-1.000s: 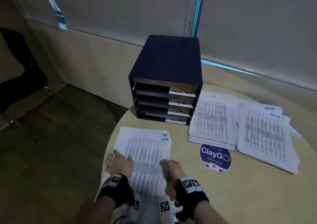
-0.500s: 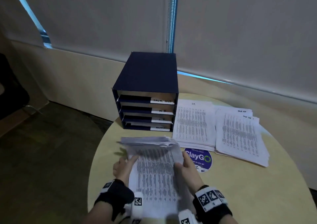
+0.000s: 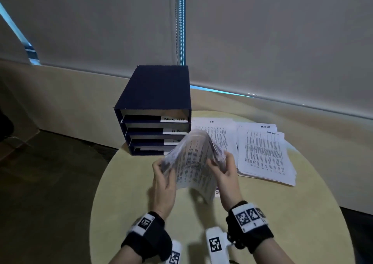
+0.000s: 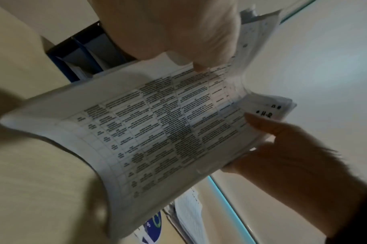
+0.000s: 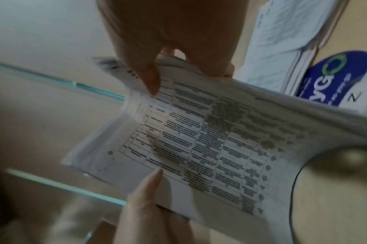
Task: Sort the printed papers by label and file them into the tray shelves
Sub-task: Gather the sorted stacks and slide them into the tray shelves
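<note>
A thick stack of printed papers [image 3: 192, 162] marked "H.R" at its corner [image 4: 266, 113] is held up above the round table [image 3: 262, 219], bowed into an arch. My left hand [image 3: 161, 170] grips its left edge and my right hand [image 3: 223, 165] grips its right edge, thumbs on the printed face. Behind it stands the dark blue tray shelf unit [image 3: 155, 94], with "TASK LIST" on its top shelf label [image 3: 174, 119]. The lower labels are partly hidden by the stack. In the wrist views the printed table on the top sheet [image 4: 157, 132] [image 5: 209, 140] faces the cameras.
Two piles lie on the table right of the shelves: one marked "I.T." [image 3: 220, 131] and a looser one marked "TASK LIST" [image 3: 264, 152]. A blue round sticker [image 5: 335, 77] sits on the table under the held stack. The table's left rim drops to dark floor [image 3: 50, 183].
The H.R stack lay flat on the table under both hands; both hands gathered it, lifted it off the table and bent it upward toward the shelves.
</note>
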